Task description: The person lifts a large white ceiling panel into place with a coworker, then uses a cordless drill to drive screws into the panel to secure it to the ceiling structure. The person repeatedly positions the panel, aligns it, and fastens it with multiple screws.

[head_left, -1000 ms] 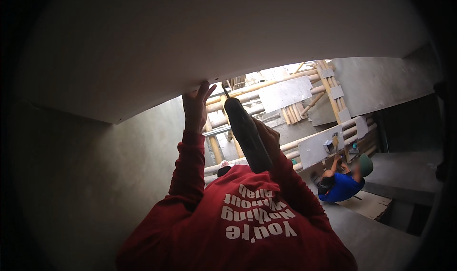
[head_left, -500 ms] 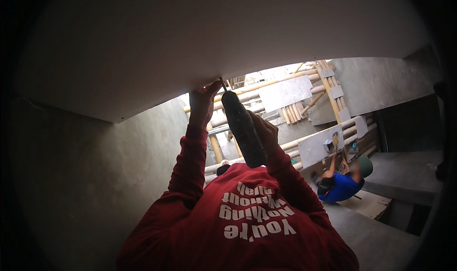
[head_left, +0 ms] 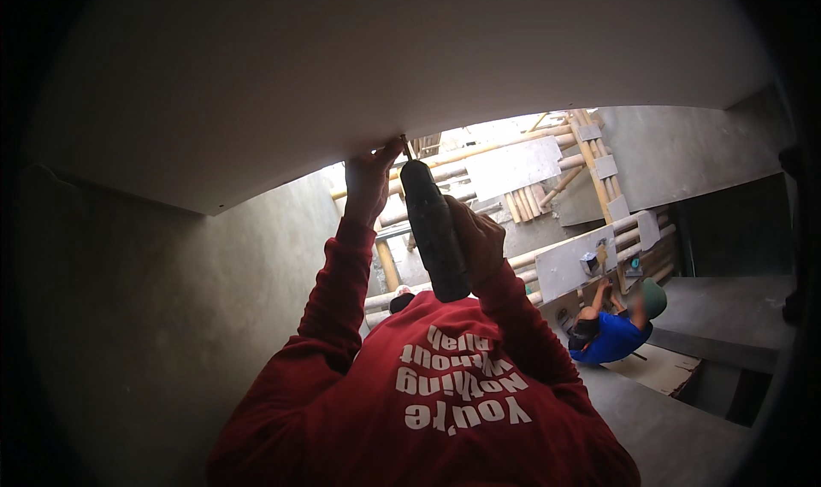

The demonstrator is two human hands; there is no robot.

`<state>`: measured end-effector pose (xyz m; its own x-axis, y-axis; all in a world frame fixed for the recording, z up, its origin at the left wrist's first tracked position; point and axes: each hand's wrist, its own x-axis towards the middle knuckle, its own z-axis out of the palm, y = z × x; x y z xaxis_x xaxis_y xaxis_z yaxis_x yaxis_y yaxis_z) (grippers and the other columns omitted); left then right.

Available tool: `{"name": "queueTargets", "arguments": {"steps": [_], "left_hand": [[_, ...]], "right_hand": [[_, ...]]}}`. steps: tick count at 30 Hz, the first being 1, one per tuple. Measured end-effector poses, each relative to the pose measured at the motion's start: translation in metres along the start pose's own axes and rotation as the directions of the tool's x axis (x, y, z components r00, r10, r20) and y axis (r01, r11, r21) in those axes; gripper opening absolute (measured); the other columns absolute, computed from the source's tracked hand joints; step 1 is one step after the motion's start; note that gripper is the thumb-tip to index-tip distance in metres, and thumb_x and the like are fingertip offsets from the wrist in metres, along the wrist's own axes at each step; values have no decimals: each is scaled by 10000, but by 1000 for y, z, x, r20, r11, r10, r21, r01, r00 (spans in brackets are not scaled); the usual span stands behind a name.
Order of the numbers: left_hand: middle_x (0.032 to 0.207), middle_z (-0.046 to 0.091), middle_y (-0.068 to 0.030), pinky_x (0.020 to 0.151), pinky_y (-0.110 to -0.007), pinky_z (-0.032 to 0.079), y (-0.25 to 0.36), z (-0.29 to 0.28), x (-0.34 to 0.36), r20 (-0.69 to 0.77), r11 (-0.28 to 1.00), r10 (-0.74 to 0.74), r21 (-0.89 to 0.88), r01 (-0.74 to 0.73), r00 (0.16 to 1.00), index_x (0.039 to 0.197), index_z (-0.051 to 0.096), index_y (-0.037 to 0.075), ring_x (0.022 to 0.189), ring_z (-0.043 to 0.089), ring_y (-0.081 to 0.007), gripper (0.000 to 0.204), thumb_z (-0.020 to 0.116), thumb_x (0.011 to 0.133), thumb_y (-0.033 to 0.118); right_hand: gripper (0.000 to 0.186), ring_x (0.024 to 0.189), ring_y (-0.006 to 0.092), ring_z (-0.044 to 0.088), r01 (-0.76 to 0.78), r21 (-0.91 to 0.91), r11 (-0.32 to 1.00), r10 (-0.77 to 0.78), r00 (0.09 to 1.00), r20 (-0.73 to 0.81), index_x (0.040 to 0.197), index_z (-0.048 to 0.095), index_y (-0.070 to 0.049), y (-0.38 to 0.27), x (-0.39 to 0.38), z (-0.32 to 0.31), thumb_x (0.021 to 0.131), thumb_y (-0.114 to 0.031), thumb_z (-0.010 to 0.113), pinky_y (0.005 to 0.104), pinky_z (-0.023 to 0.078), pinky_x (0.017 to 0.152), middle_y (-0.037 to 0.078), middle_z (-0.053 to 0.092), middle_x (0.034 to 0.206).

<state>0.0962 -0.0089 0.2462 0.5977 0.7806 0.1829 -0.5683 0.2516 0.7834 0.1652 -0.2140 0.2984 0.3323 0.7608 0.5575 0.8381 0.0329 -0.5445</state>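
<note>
Overhead hangs a broad white ceiling board (head_left: 428, 55). My right hand (head_left: 479, 239) is wrapped round a dark power drill (head_left: 432, 230), which points up at the board's underside near its edge. A thin metal bit (head_left: 409, 150) sticks out of the drill's nose. At the bit's tip, my left hand (head_left: 368, 186) is raised with thumb and finger pinched on a small screw (head_left: 404, 138) against the board. The fingers partly hide the screw, and how far it is into the board does not show.
Beyond the board's edge, bamboo scaffolding (head_left: 479, 153) carries a white panel (head_left: 516, 169). A person in blue (head_left: 611, 337) works lower right, beside another pale panel (head_left: 564, 265). A grey wall (head_left: 171, 316) rises on the left. Small dark screw heads mark the board's edge.
The drill and both hands have shifted slightly right, and the drill stands a little more upright. My left fingers stay pinched at the bit's tip. The person in blue has moved slightly.
</note>
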Motion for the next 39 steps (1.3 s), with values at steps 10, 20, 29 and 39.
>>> {"name": "queueTargets", "arguments": {"steps": [10,20,29,39], "left_hand": [[1144,610,-107,967,-349,546,-2,0,3,-38,1000,-19,-11,19,999,1249,511,22,1064,630,-218,438,684,858,-74],[1144,615,-105,957,-322,547,-1,1,3,-38,1000,-15,-12,14,999,1230,532,25,1073,628,-202,411,691,862,-62],[1122,626,-104,934,-314,551,-3,2,5,-41,1000,3,22,-2,999,1212,537,18,1041,642,-197,390,698,863,-49],[1139,610,-82,961,-363,553,2,3,3,-40,999,-39,7,39,998,1223,537,41,1044,635,-195,403,692,863,-53]], "right_hand": [[487,722,270,707,32,-15,999,-32,999,15,1214,598,-15,6,2,-3,785,-231,678,358,535,635,115,709,915],[495,743,281,708,25,-28,999,-24,999,27,1215,598,-20,2,5,-8,777,-234,686,371,547,661,126,705,903],[498,713,283,708,69,-72,995,-68,998,16,1204,615,-21,8,8,-12,780,-272,687,366,544,640,136,707,870],[496,792,263,709,52,-111,992,-49,998,37,1247,588,-39,8,3,-14,785,-189,687,375,546,695,98,705,959]]}}
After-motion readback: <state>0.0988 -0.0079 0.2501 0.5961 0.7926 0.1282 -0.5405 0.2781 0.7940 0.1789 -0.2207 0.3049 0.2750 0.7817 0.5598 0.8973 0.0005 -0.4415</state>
